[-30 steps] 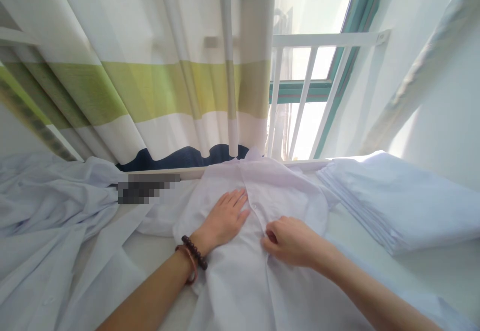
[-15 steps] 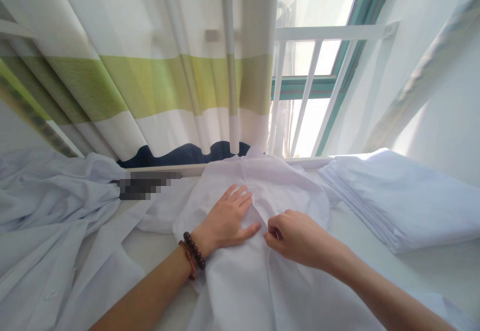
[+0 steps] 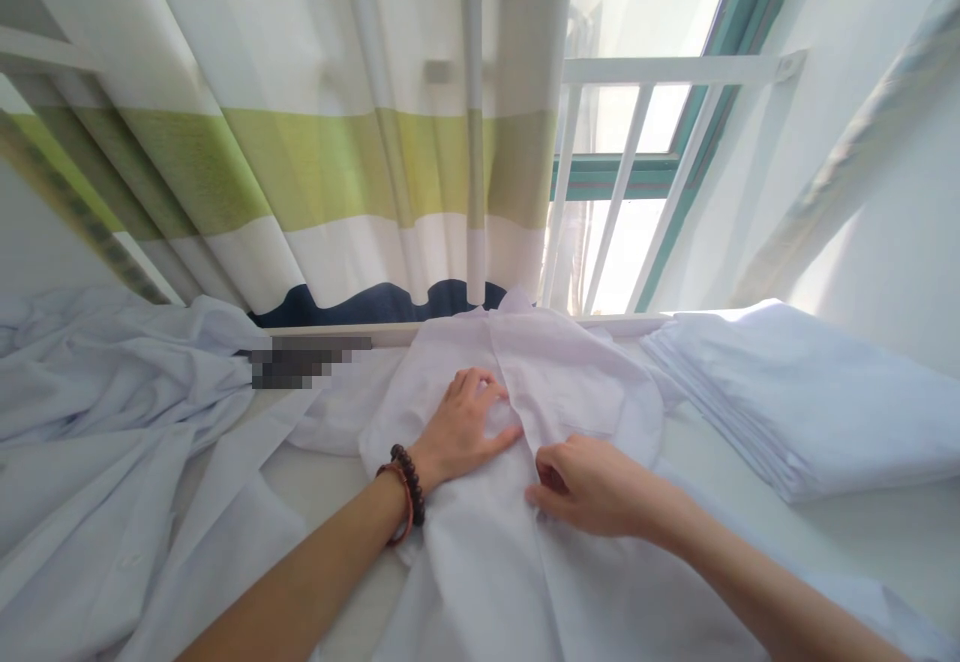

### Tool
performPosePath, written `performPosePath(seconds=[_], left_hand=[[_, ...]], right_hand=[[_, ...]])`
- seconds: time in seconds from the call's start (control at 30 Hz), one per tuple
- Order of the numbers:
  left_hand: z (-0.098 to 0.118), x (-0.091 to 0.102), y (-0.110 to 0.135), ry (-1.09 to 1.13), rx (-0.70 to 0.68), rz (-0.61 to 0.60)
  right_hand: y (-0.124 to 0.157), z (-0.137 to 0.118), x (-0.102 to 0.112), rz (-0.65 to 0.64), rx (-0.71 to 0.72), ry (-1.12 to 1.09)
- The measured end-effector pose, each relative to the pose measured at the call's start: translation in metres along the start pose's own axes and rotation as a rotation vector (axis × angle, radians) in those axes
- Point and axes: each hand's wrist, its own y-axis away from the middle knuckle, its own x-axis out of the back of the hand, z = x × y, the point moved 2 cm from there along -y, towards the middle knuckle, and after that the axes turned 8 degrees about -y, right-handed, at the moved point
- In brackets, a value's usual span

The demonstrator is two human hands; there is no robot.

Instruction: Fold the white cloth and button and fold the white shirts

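Note:
A white shirt (image 3: pixel 487 572) lies spread in front of me, its collar at the far edge and its front placket running down the middle. My left hand (image 3: pixel 461 427) rests on the shirt left of the placket, fingers slightly bent and thumb held apart. Two bracelets (image 3: pixel 409 487) circle that wrist. On the other side of the placket, my right hand (image 3: pixel 600 487) is closed in a pinch at the shirt's front edge. Its curled fingers hide the exact spot they grip.
Crumpled white garments (image 3: pixel 97 442) are heaped on the left, with a pixelated dark object (image 3: pixel 300 362) beside them. A stack of folded white clothes (image 3: pixel 817 392) lies at right. Beyond the white surface (image 3: pixel 862 537) are a white railing (image 3: pixel 675 70) and a striped curtain (image 3: pixel 337 162).
My left hand's fingers have bent from lying flatter. My right hand has slid slightly down along the placket, still pinched. The view has shifted a little to the left.

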Motion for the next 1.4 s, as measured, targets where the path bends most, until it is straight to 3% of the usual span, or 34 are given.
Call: performPosePath(seconds=[0.1,0.17,0.3,0.5,0.6,0.73,0.87,1.07,1.4], left_hand=[[0.000,0.002,-0.001,0.047,-0.020,0.044],[0.001,0.002,0.000,0.080,-0.103,0.039],[0.003,-0.001,0.000,0.109,-0.263,-0.003],[0.004,-0.005,-0.004,0.148,-0.255,-0.066],[0.005,-0.004,-0.006,0.096,-0.269,-0.053],[0.005,-0.001,-0.006,-0.063,-0.388,-0.007],[0.003,0.004,-0.006,-0.185,-0.472,0.036],[0.001,0.005,-0.005,-0.103,-0.525,0.034],[-0.001,0.002,-0.006,-0.058,-0.543,0.051]], right_hand=[[0.000,0.004,0.000,0.006,0.043,-0.040],[0.002,0.006,-0.004,0.022,0.063,-0.057],[0.013,0.009,-0.022,0.153,0.069,-0.086],[0.028,0.008,-0.046,0.312,0.106,-0.046],[0.029,0.006,-0.045,0.370,0.203,-0.001],[0.031,0.002,-0.042,0.483,0.340,0.088],[0.030,0.000,-0.047,0.466,0.424,0.141],[0.029,-0.002,-0.052,0.395,0.458,0.101],[0.036,-0.001,-0.048,0.396,0.369,0.022]])
